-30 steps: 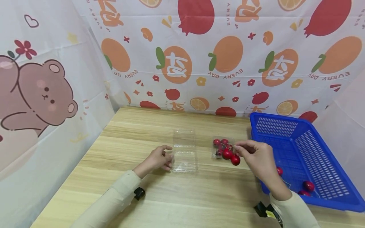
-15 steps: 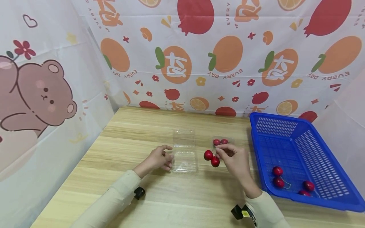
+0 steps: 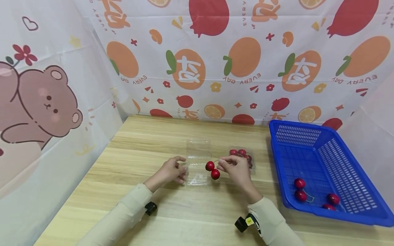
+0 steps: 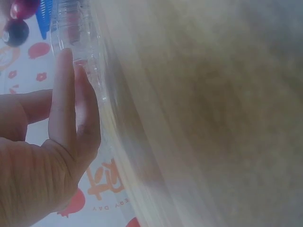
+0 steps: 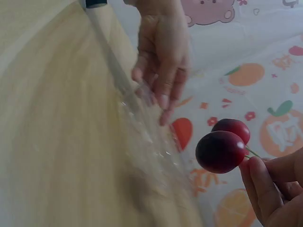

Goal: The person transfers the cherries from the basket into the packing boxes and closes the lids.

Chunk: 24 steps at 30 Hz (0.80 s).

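Observation:
A pair of red cherries (image 3: 210,166) hangs by green stems pinched between the thumb and fingers of my right hand (image 3: 237,171). They are over the right edge of an open clear plastic clamshell box (image 3: 197,180), its lid (image 3: 198,148) folded back flat behind it. At the box's left side is my left hand (image 3: 170,171), thumb and fingers spread apart. In the left wrist view its long fingers (image 4: 63,104) are nearly straight, with the tips right at the box wall (image 4: 94,61). From the right wrist view, the cherries (image 5: 220,152) show clear of the box.
A second clear box (image 3: 252,168) holding several cherries stands behind my right hand, partly hidden by it. On the right is a blue basket (image 3: 295,164) with pairs of cherries (image 3: 300,195) in its near end. Printed cloth (image 3: 215,58) stands behind the wooden table (image 3: 147,136).
My right hand has carried the cherry pair left, from above the second box to the open box. The left hand has stayed in place.

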Each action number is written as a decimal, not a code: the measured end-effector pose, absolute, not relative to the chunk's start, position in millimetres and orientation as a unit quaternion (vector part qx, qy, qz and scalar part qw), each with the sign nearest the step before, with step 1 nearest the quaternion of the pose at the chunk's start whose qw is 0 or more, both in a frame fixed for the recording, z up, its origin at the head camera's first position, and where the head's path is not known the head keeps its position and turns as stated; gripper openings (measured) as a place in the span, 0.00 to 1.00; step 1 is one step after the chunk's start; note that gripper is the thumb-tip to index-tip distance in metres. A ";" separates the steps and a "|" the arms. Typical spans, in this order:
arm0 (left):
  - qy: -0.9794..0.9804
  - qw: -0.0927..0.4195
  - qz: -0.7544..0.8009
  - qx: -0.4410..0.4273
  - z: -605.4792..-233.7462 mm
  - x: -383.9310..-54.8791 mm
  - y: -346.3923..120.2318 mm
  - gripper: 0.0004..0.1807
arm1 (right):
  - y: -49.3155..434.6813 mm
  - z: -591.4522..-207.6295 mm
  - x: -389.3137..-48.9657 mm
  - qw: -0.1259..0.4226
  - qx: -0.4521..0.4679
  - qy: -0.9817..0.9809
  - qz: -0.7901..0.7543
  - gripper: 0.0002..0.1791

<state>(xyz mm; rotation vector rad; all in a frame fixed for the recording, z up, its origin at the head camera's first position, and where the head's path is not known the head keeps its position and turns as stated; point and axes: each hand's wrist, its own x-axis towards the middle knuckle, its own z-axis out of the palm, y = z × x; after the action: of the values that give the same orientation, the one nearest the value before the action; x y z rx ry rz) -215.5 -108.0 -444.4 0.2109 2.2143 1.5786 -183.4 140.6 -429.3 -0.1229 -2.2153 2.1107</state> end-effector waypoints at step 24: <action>0.795 0.199 0.572 0.044 -446.4 -218.6 -103.2 0.25 | 84.5 -465.5 -190.1 0.049 -0.014 -0.767 0.640 0.09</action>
<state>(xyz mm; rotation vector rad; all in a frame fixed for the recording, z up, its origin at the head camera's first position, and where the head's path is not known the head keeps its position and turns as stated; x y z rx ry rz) -218.6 -103.2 -446.4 0.1244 2.2220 1.5988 -190.1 84.5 -465.5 -0.0428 -2.3371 1.9500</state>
